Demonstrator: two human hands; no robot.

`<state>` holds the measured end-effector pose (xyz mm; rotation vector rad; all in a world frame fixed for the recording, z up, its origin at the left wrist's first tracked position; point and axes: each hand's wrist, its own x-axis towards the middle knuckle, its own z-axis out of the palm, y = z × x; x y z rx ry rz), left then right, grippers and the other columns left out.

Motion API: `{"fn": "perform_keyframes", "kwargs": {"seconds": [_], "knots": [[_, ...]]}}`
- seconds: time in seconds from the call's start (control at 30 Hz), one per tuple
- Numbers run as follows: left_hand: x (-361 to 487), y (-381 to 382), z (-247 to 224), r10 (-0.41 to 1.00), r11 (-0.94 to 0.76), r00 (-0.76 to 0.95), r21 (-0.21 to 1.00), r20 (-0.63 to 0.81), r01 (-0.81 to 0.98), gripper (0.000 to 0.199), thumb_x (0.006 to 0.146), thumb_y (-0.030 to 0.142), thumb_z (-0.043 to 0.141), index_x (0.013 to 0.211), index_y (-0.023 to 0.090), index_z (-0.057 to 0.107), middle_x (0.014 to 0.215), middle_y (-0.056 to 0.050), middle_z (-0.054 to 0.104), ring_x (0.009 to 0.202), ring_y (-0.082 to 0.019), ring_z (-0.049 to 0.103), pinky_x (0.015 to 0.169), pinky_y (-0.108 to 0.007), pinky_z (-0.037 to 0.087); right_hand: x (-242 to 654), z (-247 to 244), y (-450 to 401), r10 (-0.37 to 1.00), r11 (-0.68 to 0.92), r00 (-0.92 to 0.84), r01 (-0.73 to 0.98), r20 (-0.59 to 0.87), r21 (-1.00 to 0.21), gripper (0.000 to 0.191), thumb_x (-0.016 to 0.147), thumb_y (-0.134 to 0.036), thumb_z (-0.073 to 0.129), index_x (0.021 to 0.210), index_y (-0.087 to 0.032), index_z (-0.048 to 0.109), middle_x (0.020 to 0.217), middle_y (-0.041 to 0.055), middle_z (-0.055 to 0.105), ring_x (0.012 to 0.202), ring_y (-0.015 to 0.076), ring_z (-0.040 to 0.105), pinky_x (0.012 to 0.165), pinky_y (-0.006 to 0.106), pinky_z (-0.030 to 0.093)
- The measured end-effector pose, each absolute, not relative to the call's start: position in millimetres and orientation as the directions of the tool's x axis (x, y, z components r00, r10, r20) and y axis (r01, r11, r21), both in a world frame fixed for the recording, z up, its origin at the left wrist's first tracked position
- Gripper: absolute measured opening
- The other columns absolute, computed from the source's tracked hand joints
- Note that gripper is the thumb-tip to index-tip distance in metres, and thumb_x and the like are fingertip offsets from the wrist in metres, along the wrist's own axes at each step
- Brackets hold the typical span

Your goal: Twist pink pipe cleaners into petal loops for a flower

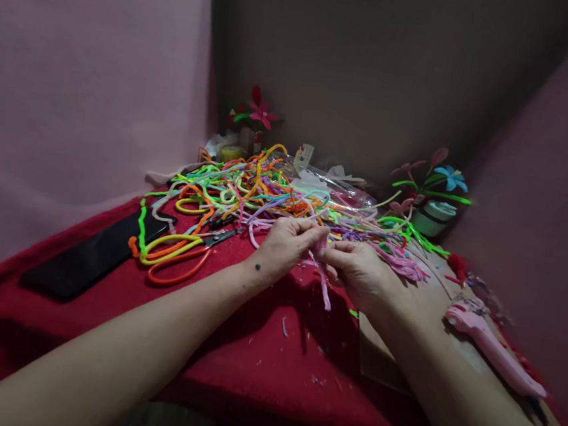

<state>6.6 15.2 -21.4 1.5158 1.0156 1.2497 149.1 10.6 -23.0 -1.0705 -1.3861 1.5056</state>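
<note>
Pink pipe cleaner [322,275] is pinched between both hands above the table [260,351], its free end hanging down toward the person. Left hand [286,243] and right hand [359,270] meet at it, fingers pressed together on it. Red cloth covers the table; a heap of pipe cleaners [266,188] lies just behind, scissors [184,253] to the left.

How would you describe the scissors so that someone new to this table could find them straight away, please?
Start at the red cloth covering the table, then look at the near-left edge of the pile of coloured pipe cleaners, left of the left hand. The scissors lie flat there, beside a black phone; their orange loop handles and dark blades set them apart.
</note>
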Motion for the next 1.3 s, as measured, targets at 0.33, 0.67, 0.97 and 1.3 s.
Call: {"fn": "perform_keyframes", "kwargs": {"seconds": [0.33, 0.67, 0.97, 1.3], "knots": [[3, 14, -19, 0.943, -0.108, 0.329, 0.981, 0.050, 0.162, 0.020, 0.072, 0.032, 0.061, 0.068, 0.012, 0.062, 0.051, 0.002, 0.052, 0.039, -0.005, 0.039, 0.039, -0.019, 0.027, 155, -15, 3, 0.994, 0.008, -0.111, 0.013, 0.006, -1.000, 0.018, 0.063, -0.030, 0.063, 0.058, -0.016, 0.054, 0.050, -0.0030, 0.046, 0.044, 0.0073, 0.034, 0.045, 0.024, 0.024], [9, 10, -21, 0.951, -0.289, 0.208, 0.893, 0.228, 0.344, 0.021, 0.075, 0.029, 0.055, 0.062, 0.013, 0.059, 0.048, 0.004, 0.047, 0.044, -0.007, 0.038, 0.043, -0.020, 0.030, 152, -14, -2, 0.989, 0.004, -0.147, -0.031, 0.008, -1.000, 0.021, 0.059, -0.029, 0.070, 0.061, -0.015, 0.055, 0.055, -0.0036, 0.048, 0.048, 0.0070, 0.037, 0.049, 0.024, 0.027], [12, 8, -26, 0.962, -0.212, 0.212, 0.958, 0.170, 0.191, 0.018, 0.075, 0.033, 0.059, 0.073, 0.015, 0.056, 0.051, 0.005, 0.049, 0.041, -0.006, 0.039, 0.041, -0.019, 0.030, 152, -34, 8, 0.986, 0.135, -0.066, -0.210, 0.152, -0.968, 0.017, 0.062, -0.023, 0.067, 0.057, -0.014, 0.054, 0.049, -0.0048, 0.046, 0.045, 0.0060, 0.034, 0.046, 0.023, 0.023], [16, 7, -30, 0.908, 0.072, 0.403, 0.990, -0.117, 0.125, 0.019, 0.074, 0.028, 0.056, 0.061, 0.015, 0.050, 0.042, 0.007, 0.042, 0.031, -0.003, 0.028, 0.033, -0.018, 0.017, 151, -34, 6, 0.984, 0.160, -0.034, -0.235, 0.172, -0.959, 0.015, 0.062, -0.019, 0.064, 0.056, -0.015, 0.051, 0.049, -0.0060, 0.046, 0.045, 0.0058, 0.035, 0.046, 0.022, 0.025]]}}
